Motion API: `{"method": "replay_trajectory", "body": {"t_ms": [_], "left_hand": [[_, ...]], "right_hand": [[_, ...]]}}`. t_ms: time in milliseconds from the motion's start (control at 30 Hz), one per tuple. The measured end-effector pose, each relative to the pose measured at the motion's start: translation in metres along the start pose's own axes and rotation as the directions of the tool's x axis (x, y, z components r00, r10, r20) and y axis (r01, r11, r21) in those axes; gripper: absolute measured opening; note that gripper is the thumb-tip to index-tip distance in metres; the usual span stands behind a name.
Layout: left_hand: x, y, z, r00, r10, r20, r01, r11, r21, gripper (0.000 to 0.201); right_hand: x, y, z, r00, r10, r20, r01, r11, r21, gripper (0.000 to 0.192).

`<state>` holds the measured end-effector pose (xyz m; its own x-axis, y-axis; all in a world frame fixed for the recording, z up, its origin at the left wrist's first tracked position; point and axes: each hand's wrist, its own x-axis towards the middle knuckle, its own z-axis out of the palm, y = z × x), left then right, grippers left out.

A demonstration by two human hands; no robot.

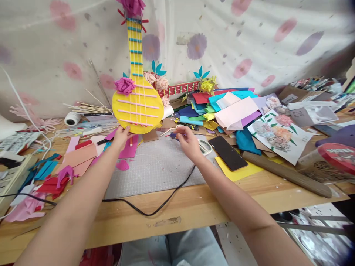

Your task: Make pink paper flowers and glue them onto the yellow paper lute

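A yellow paper lute [138, 105] stands upright at the back of the grey cutting mat [155, 166], with pink bars, blue frets and a magenta paper flower [125, 85] on its body. My left hand [121, 136] grips the lute's bottom edge. My right hand [188, 139] is at the mat's far edge, fingers pinched on a small dark blue paper piece [173, 135]. White-handled scissors [204, 146] lie just right of that hand.
A black phone [227, 152] lies on yellow paper. A heap of coloured paper sheets [222, 107] and flower prints [280, 133] fill the right. Paper scraps [55, 173] cover the left. A black cable [155, 207] crosses the wooden table's front edge [194, 210].
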<state>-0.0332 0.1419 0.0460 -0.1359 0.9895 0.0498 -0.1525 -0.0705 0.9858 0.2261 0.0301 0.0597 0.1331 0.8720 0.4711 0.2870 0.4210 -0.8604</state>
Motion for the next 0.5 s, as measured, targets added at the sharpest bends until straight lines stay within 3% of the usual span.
{"method": "replay_trajectory", "body": {"t_ms": [133,233,367,500], "left_hand": [[0.016,-0.012,0.014,1.0,-0.028,0.008,0.027,0.999,0.027,0.016],[0.02,-0.015,0.028,0.998,-0.061,0.025,0.06,0.998,0.022,0.025],[0.02,-0.021,0.043,0.991,-0.13,0.041,0.129,0.991,0.034,0.026],[0.021,-0.027,0.048,0.989,-0.115,-0.088,0.123,0.988,0.093,0.015]], "right_hand": [[-0.002,0.009,-0.026,0.968,-0.076,-0.24,0.053,0.993,-0.102,0.012],[-0.002,0.021,-0.038,0.953,-0.073,-0.294,0.011,0.978,-0.207,0.023],[-0.007,0.042,-0.041,0.984,0.083,-0.155,-0.126,0.949,-0.288,0.049],[-0.011,0.052,-0.035,0.974,0.224,0.024,-0.192,0.883,-0.429,0.054]]}}
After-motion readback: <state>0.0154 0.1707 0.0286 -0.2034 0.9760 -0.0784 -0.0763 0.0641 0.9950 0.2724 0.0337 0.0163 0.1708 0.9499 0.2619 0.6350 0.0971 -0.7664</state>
